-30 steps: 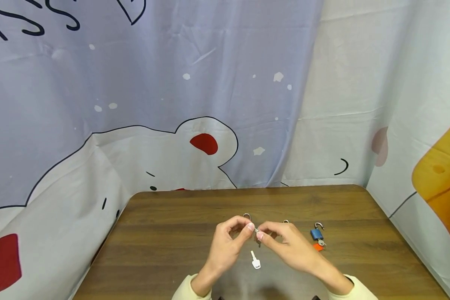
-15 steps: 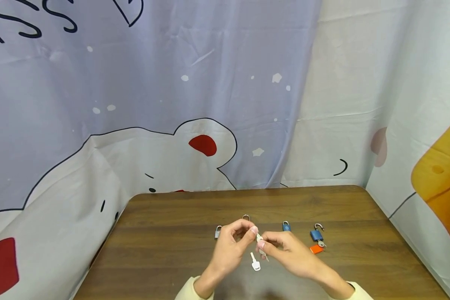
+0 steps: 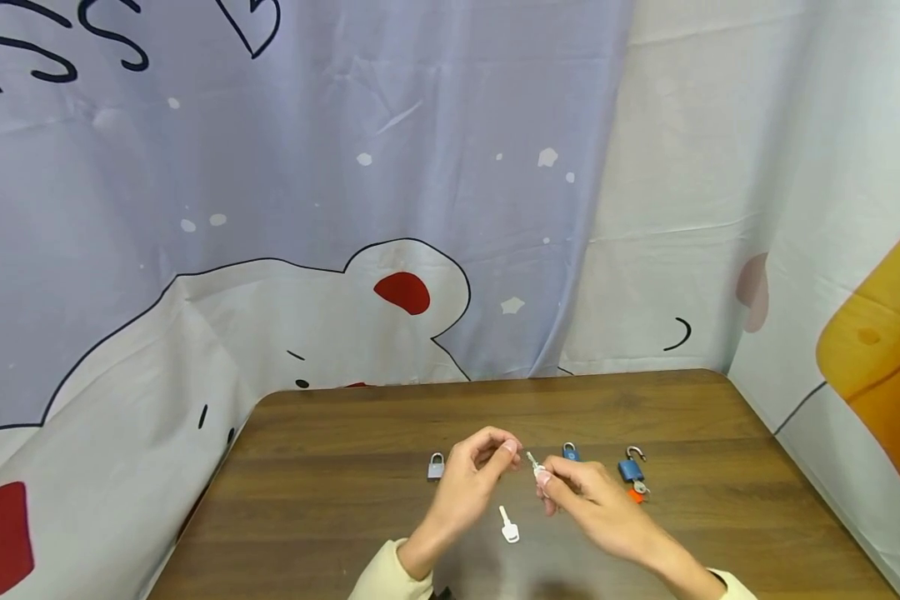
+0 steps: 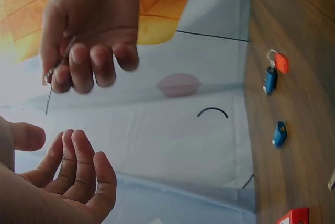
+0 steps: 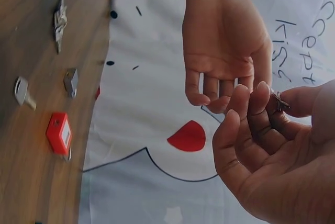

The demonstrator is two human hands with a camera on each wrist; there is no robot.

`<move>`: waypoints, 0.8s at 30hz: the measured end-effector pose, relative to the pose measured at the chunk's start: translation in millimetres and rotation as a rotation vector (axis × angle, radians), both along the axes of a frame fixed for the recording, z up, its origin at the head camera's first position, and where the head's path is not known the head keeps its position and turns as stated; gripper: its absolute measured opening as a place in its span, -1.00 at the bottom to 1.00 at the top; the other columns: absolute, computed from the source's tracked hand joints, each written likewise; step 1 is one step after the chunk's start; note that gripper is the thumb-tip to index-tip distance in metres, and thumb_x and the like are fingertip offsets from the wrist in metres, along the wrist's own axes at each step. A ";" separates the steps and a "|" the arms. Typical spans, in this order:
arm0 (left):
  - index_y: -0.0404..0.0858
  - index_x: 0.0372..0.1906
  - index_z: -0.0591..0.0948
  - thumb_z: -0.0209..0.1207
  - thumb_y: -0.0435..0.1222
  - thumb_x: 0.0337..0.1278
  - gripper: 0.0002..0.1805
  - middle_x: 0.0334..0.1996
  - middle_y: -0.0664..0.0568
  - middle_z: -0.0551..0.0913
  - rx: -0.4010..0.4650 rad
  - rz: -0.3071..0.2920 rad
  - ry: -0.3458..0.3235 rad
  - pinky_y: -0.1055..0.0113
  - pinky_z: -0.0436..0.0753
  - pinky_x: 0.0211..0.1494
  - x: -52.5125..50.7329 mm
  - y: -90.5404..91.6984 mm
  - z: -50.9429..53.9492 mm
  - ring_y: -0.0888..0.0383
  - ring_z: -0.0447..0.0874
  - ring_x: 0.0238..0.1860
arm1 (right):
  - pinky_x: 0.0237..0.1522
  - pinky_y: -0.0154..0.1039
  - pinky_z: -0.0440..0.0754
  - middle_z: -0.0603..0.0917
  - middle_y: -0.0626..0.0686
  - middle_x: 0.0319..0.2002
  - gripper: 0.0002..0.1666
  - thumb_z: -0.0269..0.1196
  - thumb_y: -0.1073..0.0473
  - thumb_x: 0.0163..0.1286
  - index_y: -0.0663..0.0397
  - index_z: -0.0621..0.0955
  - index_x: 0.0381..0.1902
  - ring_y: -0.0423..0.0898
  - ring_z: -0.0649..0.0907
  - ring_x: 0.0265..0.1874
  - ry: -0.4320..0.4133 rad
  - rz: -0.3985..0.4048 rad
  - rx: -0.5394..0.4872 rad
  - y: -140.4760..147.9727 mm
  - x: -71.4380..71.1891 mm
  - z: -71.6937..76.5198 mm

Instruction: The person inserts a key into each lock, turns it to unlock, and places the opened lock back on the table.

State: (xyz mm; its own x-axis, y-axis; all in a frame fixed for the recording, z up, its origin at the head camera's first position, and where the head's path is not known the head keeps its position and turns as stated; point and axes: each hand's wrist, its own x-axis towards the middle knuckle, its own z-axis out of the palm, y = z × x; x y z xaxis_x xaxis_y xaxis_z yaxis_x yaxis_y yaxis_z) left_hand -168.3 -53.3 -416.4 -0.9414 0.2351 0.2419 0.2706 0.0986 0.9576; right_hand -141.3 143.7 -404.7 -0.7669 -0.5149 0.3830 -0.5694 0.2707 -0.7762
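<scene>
Patterned cloth (image 3: 270, 167) hangs behind my wooden table (image 3: 330, 467). Above it, my right hand (image 3: 588, 500) pinches the small metal keys (image 3: 534, 463), one blade pointing towards my left hand (image 3: 468, 483), whose fingers curve loosely around nothing. I'd best grip near the bow, leaving the blade unobstructed.

silver key (image 3: 535, 463), red padlock (image 5: 58, 133), 2 blue padlocks (image 3: 631, 472), brown wood-grained table (image 3: 330, 500)
</scene>
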 end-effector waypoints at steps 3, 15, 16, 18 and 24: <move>-0.28 -0.14 0.64 0.13 -0.20 0.37 -0.78 -0.23 -0.16 0.71 -0.046 -0.006 0.029 0.45 0.63 -0.09 -7.5 3.2 -3.0 0.08 0.71 -0.21 | -0.39 -0.35 0.58 0.60 -0.10 -0.54 -0.73 0.01 0.25 0.55 -0.15 0.53 -0.36 -0.29 0.59 -0.47 0.029 -0.033 0.024 6.7 -0.6 -0.2; -0.14 -0.13 0.64 0.15 -0.20 0.29 -0.84 -0.31 0.11 0.70 -0.199 0.022 0.134 0.48 0.60 -0.18 -41.1 31.5 -13.1 0.38 0.59 -0.32 | -0.50 -0.41 0.46 0.56 -0.22 -0.54 -0.71 0.08 0.22 0.52 -0.29 0.51 -0.40 -0.28 0.51 -0.55 0.085 -0.148 0.108 35.9 -1.1 -1.5; -0.14 -0.13 0.64 0.15 -0.21 0.29 -0.85 -0.31 0.12 0.69 -0.208 0.025 0.135 0.50 0.60 -0.18 -44.3 34.4 -14.5 0.39 0.59 -0.32 | -0.51 -0.40 0.46 0.56 -0.21 -0.54 -0.71 0.08 0.22 0.52 -0.28 0.52 -0.40 -0.29 0.51 -0.55 0.080 -0.153 0.110 38.6 -0.9 -1.6; -0.14 -0.12 0.63 0.15 -0.21 0.29 -0.84 -0.31 0.12 0.69 -0.230 0.031 0.141 0.52 0.60 -0.18 -51.0 39.8 -17.8 0.39 0.58 -0.32 | -0.53 -0.41 0.45 0.55 -0.23 -0.54 -0.71 0.08 0.22 0.52 -0.29 0.52 -0.40 -0.33 0.48 -0.55 0.076 -0.170 0.123 43.9 -0.2 -1.8; -0.20 -0.06 0.61 0.18 -0.23 0.26 -0.79 -0.31 0.10 0.68 -0.310 0.064 0.155 0.51 0.63 -0.16 -73.7 58.2 -29.2 0.37 0.60 -0.32 | -0.54 -0.40 0.45 0.50 -0.26 -0.57 -0.71 0.08 0.24 0.51 -0.26 0.50 -0.40 -0.40 0.46 -0.56 0.088 -0.201 0.144 57.4 1.5 -3.6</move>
